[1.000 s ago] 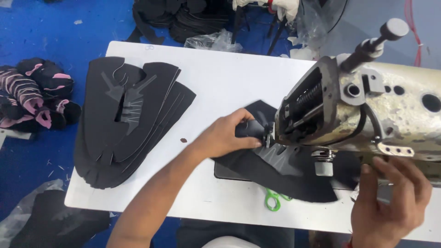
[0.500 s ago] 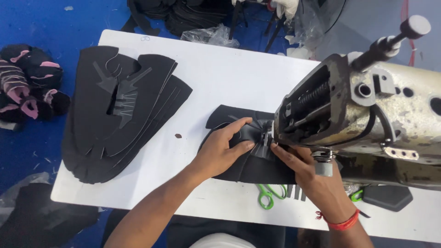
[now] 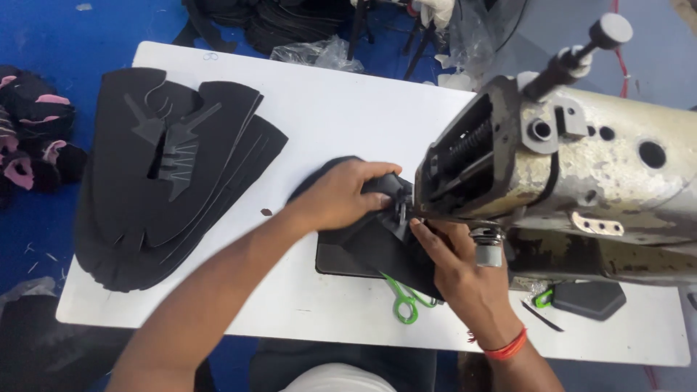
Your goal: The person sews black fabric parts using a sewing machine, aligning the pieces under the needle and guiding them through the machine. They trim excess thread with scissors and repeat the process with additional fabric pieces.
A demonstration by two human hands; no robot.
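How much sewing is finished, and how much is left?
No finished pieces are clearly visible. In hand: the left hand and right hand press a black piece under the sewing machine. Left: a stack of black cut pieces waits on the white table.

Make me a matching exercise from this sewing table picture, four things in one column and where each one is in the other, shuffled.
Things:
1. stack of black cut pieces
2. green-handled scissors
3. left hand
4. right hand

Places:
A. pressing the black piece at the needle
B. under the near edge of that piece
C. far left of the white table
D. under the sewing machine head

Pairs: 1-C, 2-B, 3-A, 4-D
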